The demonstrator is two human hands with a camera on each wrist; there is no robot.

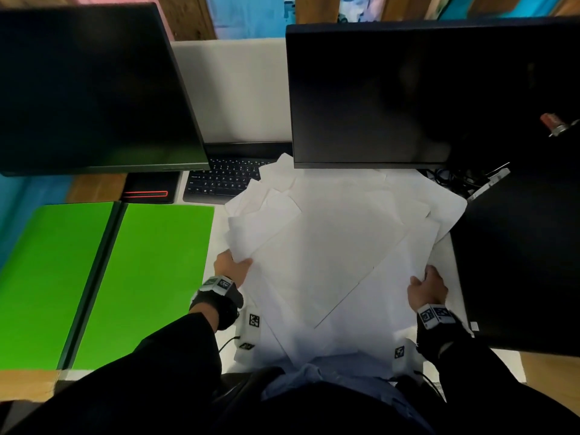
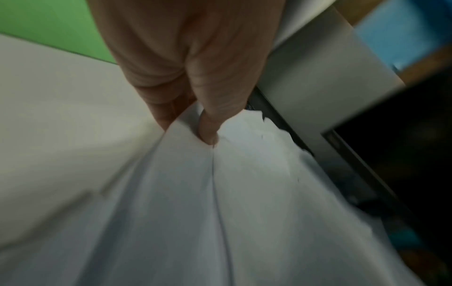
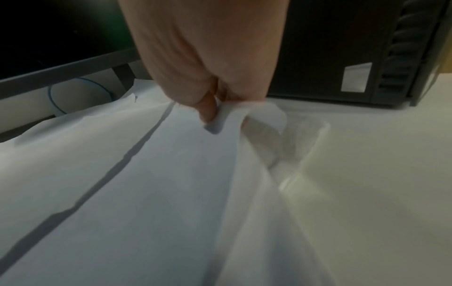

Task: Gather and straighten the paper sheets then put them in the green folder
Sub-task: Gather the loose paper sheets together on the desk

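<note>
Head overhead, facing down; wrists close; share paper sheets (image 1: 329, 246).

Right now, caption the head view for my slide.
Both hands, left hand and right hand, grip loose white paper sheets beside open green folder.

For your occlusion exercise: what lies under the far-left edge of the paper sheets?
The paper sheets overlap a black keyboard; its left keys show, its right end is covered. Elsewhere the white desk shows.

black sleeves (image 1: 175, 350) | tagged wristbands (image 1: 216, 284) | possibly blue shirt (image 1: 332, 372)
</note>
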